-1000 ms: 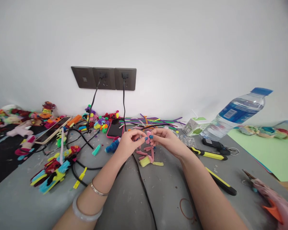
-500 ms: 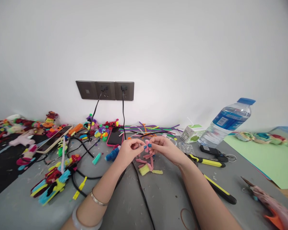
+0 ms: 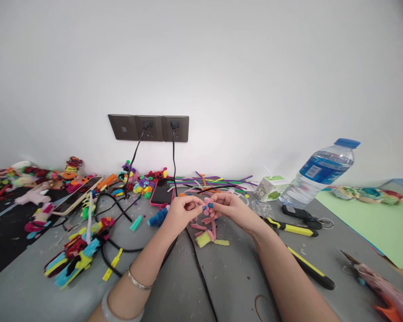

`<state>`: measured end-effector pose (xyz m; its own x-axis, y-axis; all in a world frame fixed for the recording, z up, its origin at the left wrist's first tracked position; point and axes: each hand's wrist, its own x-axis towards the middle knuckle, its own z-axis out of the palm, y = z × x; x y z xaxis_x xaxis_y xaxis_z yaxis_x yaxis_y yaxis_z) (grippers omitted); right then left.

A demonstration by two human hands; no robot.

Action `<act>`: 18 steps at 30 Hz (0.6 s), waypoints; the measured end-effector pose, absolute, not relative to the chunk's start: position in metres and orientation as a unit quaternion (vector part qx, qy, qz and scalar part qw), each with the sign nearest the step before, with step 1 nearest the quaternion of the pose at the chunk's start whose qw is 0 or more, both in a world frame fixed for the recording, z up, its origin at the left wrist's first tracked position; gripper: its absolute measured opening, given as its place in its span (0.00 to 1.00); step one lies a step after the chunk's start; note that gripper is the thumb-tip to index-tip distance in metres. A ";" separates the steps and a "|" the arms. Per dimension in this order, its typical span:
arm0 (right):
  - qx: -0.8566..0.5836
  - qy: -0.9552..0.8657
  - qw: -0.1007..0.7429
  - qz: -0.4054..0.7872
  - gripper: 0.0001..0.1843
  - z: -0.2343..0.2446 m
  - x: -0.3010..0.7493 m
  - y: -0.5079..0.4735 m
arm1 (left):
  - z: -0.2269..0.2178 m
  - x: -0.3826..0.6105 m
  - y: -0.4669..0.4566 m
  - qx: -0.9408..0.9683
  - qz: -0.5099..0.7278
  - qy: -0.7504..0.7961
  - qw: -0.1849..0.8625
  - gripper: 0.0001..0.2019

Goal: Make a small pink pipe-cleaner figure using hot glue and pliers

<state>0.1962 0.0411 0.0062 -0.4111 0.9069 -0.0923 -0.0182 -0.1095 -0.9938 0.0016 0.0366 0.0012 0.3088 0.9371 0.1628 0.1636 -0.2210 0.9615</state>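
I see the left hand [image 3: 180,213] and the right hand [image 3: 231,208] meet above the grey table [image 3: 174,286]. The fingertips of both are pinched tight on a small fuzzy pink piece [image 3: 206,206]. They hold it just over soft pink offcuts [image 3: 201,226] and a yellow scrap [image 3: 202,239] lying on the table. To the right a clear plastic bottle [image 3: 319,172] carries a blue label, and I cannot read its print. A white and green carton [image 3: 270,187] stands beside it.

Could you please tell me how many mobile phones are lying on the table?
2. A gold-edged phone lies at the left among the colourful craft pieces; a pink-cased phone lies below the wall sockets, beyond the left hand. Clutter could hide others.
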 end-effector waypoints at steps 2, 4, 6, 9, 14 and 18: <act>-0.400 -0.558 0.366 0.628 0.18 0.006 0.196 0.041 | 0.001 0.001 0.037 0.662 0.415 0.416 0.465 0.10; -0.402 -0.558 0.365 0.628 0.18 0.006 0.196 0.041 | 0.001 0.002 0.037 0.664 0.415 0.418 0.460 0.10; -0.401 -0.556 0.367 0.628 0.18 0.006 0.196 0.041 | 0.002 0.002 0.037 0.668 0.415 0.418 0.456 0.10; -0.399 -0.553 0.370 0.631 0.18 0.005 0.196 0.041 | 0.002 0.002 0.036 0.661 0.415 0.419 0.465 0.11; -0.402 -0.554 0.364 0.632 0.18 0.006 0.196 0.041 | 0.002 0.002 0.036 0.649 0.412 0.423 0.480 0.11; -0.405 -0.553 0.363 0.631 0.18 0.008 0.196 0.040 | 0.001 0.001 0.037 0.665 0.417 0.419 0.457 0.11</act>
